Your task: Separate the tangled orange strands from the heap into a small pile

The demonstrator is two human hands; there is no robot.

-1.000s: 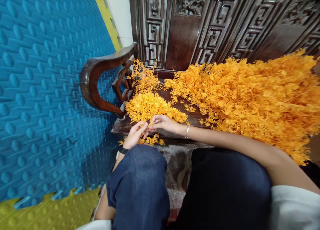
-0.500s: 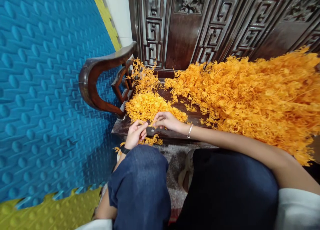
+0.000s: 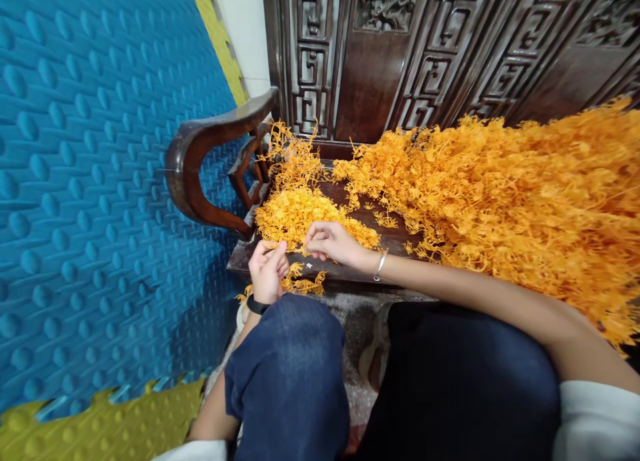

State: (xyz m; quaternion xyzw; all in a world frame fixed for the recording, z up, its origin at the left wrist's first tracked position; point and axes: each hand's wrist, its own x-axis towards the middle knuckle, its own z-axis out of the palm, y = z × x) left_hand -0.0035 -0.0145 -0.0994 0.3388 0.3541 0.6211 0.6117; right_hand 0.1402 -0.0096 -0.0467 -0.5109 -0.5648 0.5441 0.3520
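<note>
My left hand (image 3: 267,272), with a dark band at the wrist, is closed in a pinch above the front edge of the wooden bench seat. Whatever sits between its fingertips is too small to make out. Just right of it, my right hand (image 3: 331,241) is also pinched, over the near side of a small heap of yellow-orange plastic flower pieces (image 3: 295,211). Its fingertips hide what they hold. Below and between the hands, a few orange strands (image 3: 306,284) lie by the bench's front edge.
A large mass of orange artificial flower stems (image 3: 530,201) covers the bench's right side. Tangled thin orange stems (image 3: 295,157) lie behind the small heap. The curved wooden armrest (image 3: 183,161) stands at left, the carved backrest (image 3: 370,81) behind. Blue foam mat (image 3: 100,201) covers the left floor.
My hands have moved apart: the left has drawn back left and turned more upright, while the right has stayed nearly still over the heap. The view has shifted slightly.
</note>
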